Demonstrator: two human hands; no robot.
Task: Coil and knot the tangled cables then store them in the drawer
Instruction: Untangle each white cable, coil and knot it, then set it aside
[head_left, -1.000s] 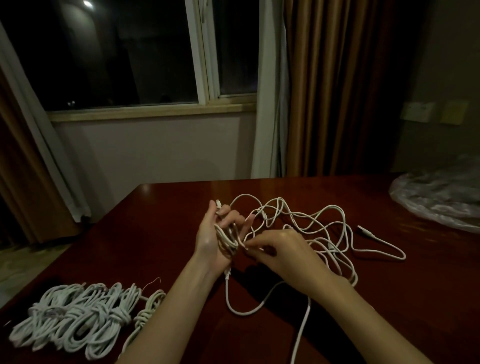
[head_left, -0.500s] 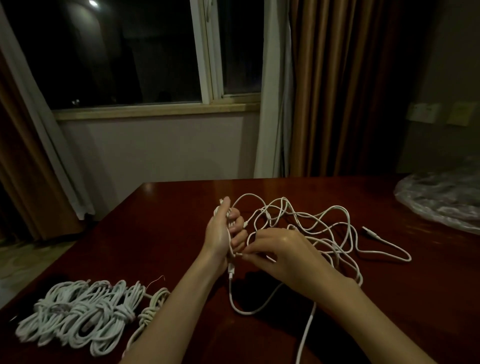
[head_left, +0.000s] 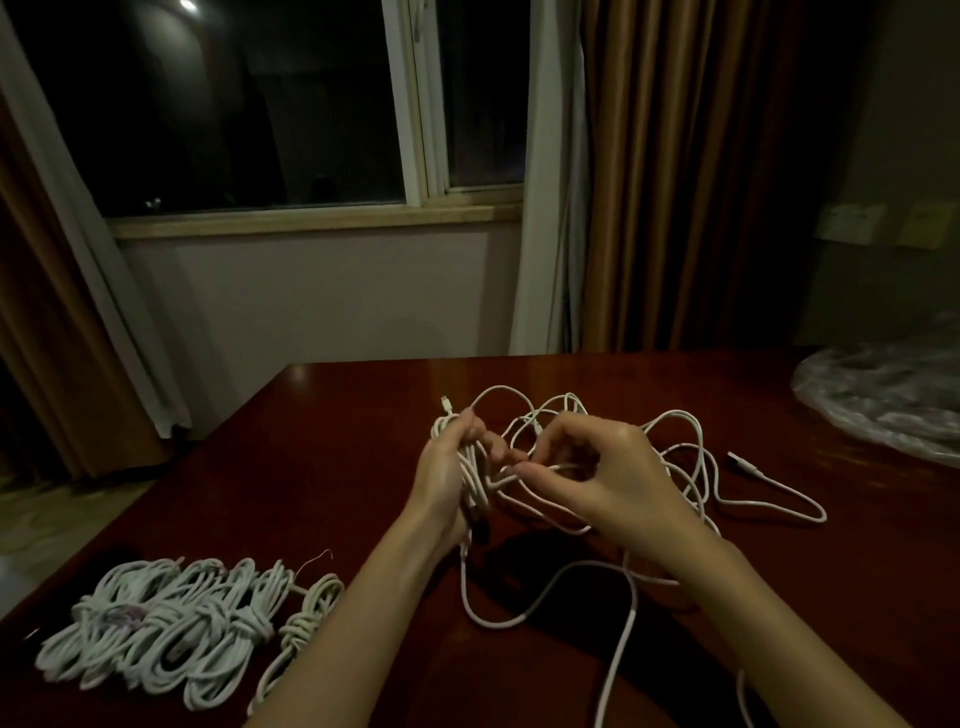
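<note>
— White cable (head_left: 696, 467) where?
— Tangled on the table (head_left: 337, 467); my left hand (head_left: 447, 467) grips several loops; my right hand (head_left: 597, 473) pinches one strand; knotted coils (head_left: 171, 634) lie left.

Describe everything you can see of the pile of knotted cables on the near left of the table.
The pile of knotted cables lies at the near left corner of the dark red wooden table. They are white, round cords, each coiled into a long bundle with a knot wrapped round its middle. The bundles lie side by side, touching. One slimmer bundle sits at the right end. Neither hand touches them.
</note>
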